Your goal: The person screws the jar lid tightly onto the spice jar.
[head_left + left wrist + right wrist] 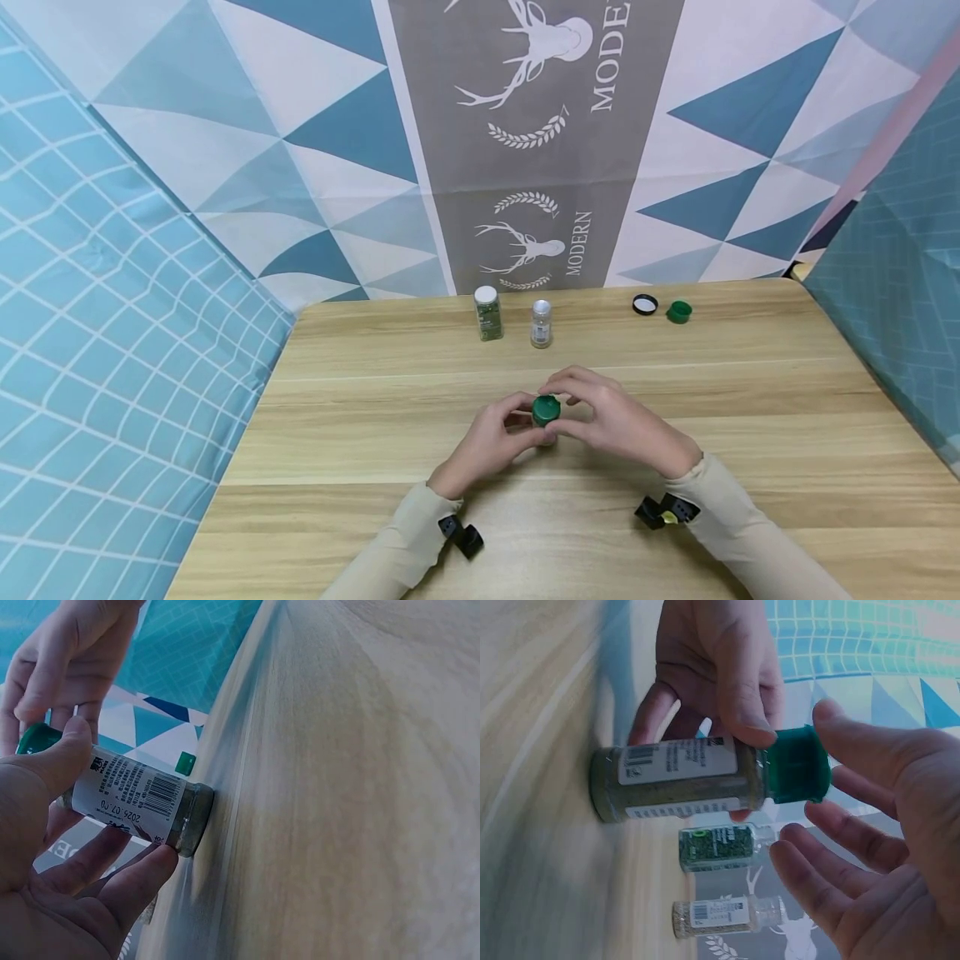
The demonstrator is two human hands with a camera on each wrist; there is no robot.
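Note:
A spice jar [679,776] with a green cap [546,409] and a printed barcode label stands upright on the table, filled with a brownish-grey powder. My left hand [491,437] holds it, the thumb near its neck and fingers around its body, as the left wrist view shows. My right hand [611,417] is beside the cap with fingers loosely bent and spread. In the right wrist view its thumb lies at the cap's edge, and whether it touches cannot be made out. The other fingertips stand apart from the cap.
Behind the hands stand a jar of green dried herbs [489,318] and a smaller jar of pale contents [541,327]. At the table's back right lie a black-rimmed lid [645,304] and a loose green cap [679,312]. Patterned cloth walls enclose the wooden table [337,450].

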